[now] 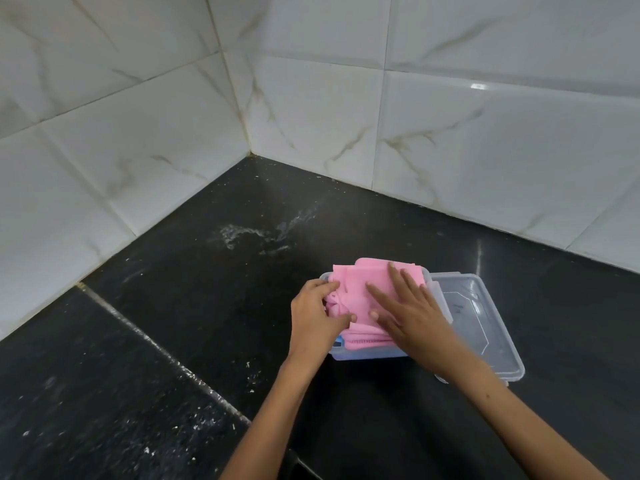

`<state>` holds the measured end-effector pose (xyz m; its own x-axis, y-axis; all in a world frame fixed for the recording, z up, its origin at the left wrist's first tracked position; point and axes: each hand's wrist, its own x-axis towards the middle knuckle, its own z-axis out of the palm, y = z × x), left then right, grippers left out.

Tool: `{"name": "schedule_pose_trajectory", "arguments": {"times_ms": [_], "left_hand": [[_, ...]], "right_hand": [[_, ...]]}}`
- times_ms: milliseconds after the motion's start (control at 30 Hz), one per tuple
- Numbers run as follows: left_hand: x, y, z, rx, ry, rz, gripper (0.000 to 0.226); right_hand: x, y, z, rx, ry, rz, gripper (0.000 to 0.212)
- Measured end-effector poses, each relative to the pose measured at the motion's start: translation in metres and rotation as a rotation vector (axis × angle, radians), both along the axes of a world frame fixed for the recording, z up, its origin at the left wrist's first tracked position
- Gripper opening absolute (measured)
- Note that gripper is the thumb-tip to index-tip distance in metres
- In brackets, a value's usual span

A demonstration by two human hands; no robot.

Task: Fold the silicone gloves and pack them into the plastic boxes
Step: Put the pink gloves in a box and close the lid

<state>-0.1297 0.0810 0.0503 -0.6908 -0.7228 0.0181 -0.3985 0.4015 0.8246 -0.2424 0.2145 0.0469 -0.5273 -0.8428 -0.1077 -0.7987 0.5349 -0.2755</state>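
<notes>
A folded pink silicone glove (363, 289) lies in a clear plastic box (367, 355) on the black counter, bulging above its rim. My left hand (317, 320) grips the glove's bunched left edge between fingers and thumb. My right hand (408, 306) lies flat on top of the glove with fingers spread, pressing on it. A bit of blue (338, 341) shows inside the box under the glove at the near left corner. The box's clear lid (485, 317) rests directly right of the box, partly under my right forearm.
The black stone counter (207, 323) sits in a corner of white marble-look tiled walls (485, 150). A grout seam (156, 344) runs diagonally across the counter at left. White dusty smears (249, 233) mark the counter behind the box.
</notes>
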Motion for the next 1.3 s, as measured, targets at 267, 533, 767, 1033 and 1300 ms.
{"name": "schedule_pose_trajectory", "arguments": {"times_ms": [267, 533, 767, 1033, 1300], "left_hand": [[-0.004, 0.008, 0.008, -0.468, -0.229, -0.132, 0.048], [-0.022, -0.007, 0.002, -0.640, -0.632, -0.757, 0.054], [-0.031, -0.015, 0.000, -0.631, -0.905, -0.925, 0.071], [-0.047, -0.015, -0.009, -0.727, -1.087, -0.955, 0.083], [-0.045, -0.013, -0.016, -0.807, -1.078, -0.904, 0.079]], "right_hand": [[-0.009, -0.008, -0.026, 0.179, 0.018, 0.073, 0.063], [-0.014, -0.014, -0.033, 0.324, -0.003, 0.092, 0.057], [-0.025, -0.022, -0.036, 0.533, -0.169, 0.135, 0.061], [-0.033, -0.025, -0.028, 0.664, -0.203, 0.199, 0.066], [-0.032, -0.025, -0.026, 0.742, -0.217, 0.192, 0.063]]}}
